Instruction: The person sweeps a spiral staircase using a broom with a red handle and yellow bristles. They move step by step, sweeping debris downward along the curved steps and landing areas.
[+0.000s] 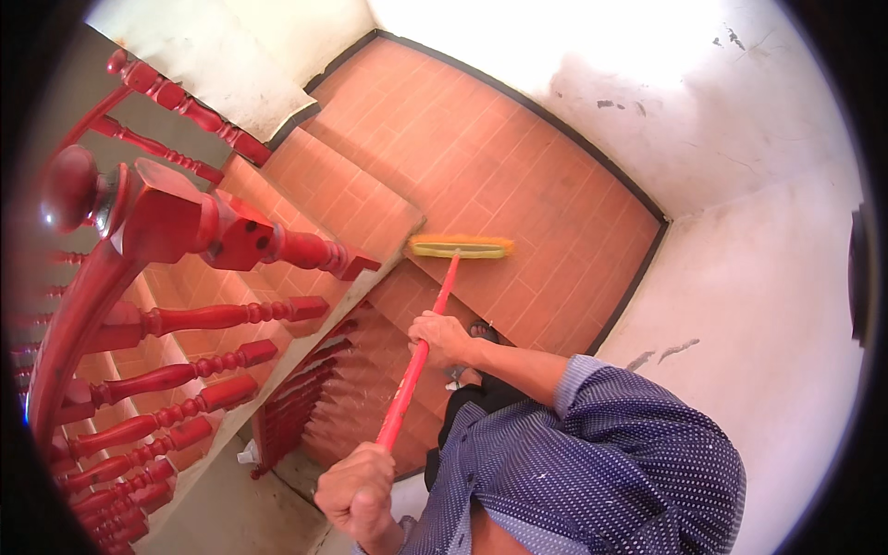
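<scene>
A broom with a red handle (404, 395) slants across the view, gripped by both of my hands. My right hand (441, 338) wraps around the middle of the handle. Lower down, my left hand (361, 489) is closed around the handle's upper end. The broom head (461, 248), yellow-green with orange bristles, lies on the tiled landing (527, 201) beside the corner of a stair step. My sandalled feet show below my right forearm, one near the landing's edge.
Red turned balusters (215, 316) and a newel post (166, 215) stand along the stairs on the left. Tiled steps (347, 187) rise beside the landing, and another flight descends below the broom. White walls (756, 277) with dark skirting bound the landing.
</scene>
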The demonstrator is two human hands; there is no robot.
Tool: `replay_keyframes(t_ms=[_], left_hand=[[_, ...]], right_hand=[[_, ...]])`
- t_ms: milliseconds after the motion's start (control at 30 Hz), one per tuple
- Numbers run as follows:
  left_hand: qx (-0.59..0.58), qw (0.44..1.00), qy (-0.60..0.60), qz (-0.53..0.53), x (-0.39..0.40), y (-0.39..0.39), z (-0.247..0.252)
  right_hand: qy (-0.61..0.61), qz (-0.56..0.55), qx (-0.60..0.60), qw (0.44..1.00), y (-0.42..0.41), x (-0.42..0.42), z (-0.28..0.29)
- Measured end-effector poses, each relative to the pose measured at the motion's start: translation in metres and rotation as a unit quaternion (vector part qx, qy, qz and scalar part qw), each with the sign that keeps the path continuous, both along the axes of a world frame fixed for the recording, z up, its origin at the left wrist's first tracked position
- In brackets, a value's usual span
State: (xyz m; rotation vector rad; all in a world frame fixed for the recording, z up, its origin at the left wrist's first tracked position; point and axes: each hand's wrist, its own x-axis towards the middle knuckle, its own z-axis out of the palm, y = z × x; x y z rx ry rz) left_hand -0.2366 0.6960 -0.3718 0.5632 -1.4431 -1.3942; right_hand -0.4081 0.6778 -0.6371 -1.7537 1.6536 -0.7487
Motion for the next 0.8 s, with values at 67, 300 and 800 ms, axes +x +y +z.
replay_keyframes(t_ms=[67, 300, 800], left_hand=[[-0.001, 0.999, -0.04, 0.012, -0.003, 0.011, 0.006], [-0.115, 0.991, 0.058, -0.018, -0.011, -0.006, 0.048], [0.038, 0.951, 0.078, -0.297, -0.028, -0.002, -0.008]], right_hand=[[-0.018, 0.042, 0.023, 0.999, -0.001, 0.013, -0.006], [-0.061, 0.074, 0.029, 0.995, 0.004, 0.042, 0.035], [0.084, -0.105, 0.034, 0.99, 0.097, -0.125, -0.048]])
